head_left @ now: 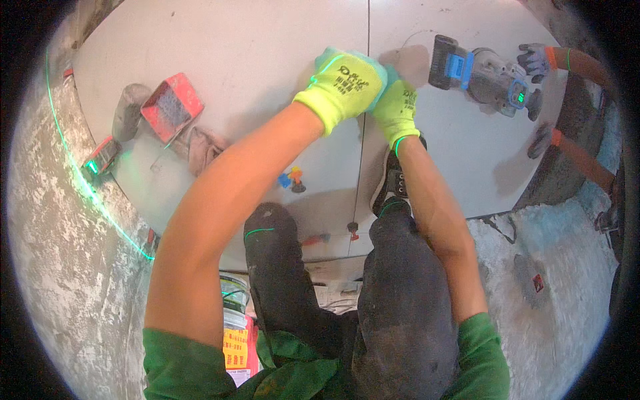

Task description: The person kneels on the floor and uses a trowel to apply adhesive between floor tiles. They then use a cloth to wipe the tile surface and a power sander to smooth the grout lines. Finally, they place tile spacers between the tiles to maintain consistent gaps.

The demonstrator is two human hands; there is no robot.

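Both my hands wear yellow-green gloves with teal fingers and meet above the thin seam between two large pale slabs. My left hand is closed in a fist, knuckles up. My right hand presses against it from the right, its fingers curled and partly covered by the left. Whatever they grip, if anything, is hidden. Nearer me, a small cluster of blue, yellow and orange plastic pieces lies on the left slab. A small red and dark piece stands at the seam's near end.
At right, a co-worker's gloved hand is beside a grey-blue power tool. A red open box, a crumpled cloth and a red device with a green light are at left. My shoe rests on the slab; a bucket stands below.
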